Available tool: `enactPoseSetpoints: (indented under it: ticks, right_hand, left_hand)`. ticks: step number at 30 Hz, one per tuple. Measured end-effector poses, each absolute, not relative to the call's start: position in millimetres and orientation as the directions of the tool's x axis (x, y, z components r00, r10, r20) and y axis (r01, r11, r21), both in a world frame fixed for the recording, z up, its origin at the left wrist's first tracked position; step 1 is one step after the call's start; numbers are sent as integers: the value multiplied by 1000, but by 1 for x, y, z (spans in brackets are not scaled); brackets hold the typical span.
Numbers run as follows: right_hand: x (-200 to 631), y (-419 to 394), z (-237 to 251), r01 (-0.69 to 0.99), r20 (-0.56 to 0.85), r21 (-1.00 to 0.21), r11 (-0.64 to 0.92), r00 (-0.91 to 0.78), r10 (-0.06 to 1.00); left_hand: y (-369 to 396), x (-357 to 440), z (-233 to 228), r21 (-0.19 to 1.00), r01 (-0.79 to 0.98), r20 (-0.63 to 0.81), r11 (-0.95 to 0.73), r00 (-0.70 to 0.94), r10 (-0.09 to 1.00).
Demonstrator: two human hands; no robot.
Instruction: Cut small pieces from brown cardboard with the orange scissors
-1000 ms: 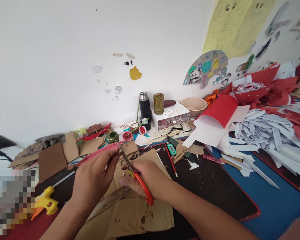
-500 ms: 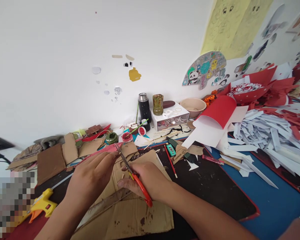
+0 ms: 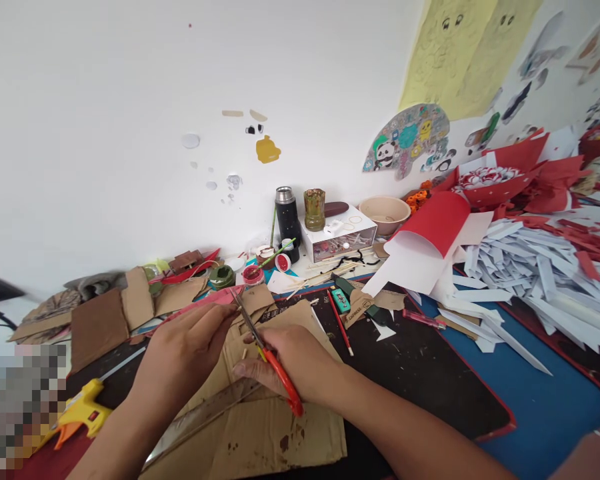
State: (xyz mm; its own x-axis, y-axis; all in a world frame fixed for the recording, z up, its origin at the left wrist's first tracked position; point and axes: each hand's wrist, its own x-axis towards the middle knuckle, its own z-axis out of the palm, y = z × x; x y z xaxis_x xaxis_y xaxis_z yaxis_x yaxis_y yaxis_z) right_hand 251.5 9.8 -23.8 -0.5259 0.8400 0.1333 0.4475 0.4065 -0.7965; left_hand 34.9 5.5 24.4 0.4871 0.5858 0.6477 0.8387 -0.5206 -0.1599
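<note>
My right hand (image 3: 303, 357) grips red-handled scissors (image 3: 283, 377) whose blades point up and to the left. Close beside the blades, my left hand (image 3: 190, 343) has its fingers drawn together at the tips; whatever they pinch is hidden or too small to name. Below both hands lies a stained sheet of brown cardboard (image 3: 280, 437). A clear ruler-like strip (image 3: 200, 413) rests on it, running under my left forearm.
A yellow glue gun (image 3: 87, 410) lies at left. Behind the hands stand open paint jars (image 3: 223, 277), a black flask (image 3: 287, 217) and a white drawer box (image 3: 340, 233). A red pencil (image 3: 341, 323) and cut white paper strips (image 3: 520, 267) are at right.
The view has shifted very slightly. Both hands and the scissors keep nearly the same pose, with the blades still beside the left fingertips.
</note>
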Motion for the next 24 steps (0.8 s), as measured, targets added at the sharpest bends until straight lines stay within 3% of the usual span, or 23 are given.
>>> enactPoseSetpoints:
  ticks: [12, 24]
  right_hand:
    - [249, 8, -24, 422, 72, -846, 328, -518, 852]
    - [243, 7, -34, 484, 120, -788, 379, -484, 867]
  left_hand:
    - [9, 34, 20, -156, 819, 641, -553, 510, 574]
    - [10, 37, 14, -86, 864, 675, -496, 416, 609]
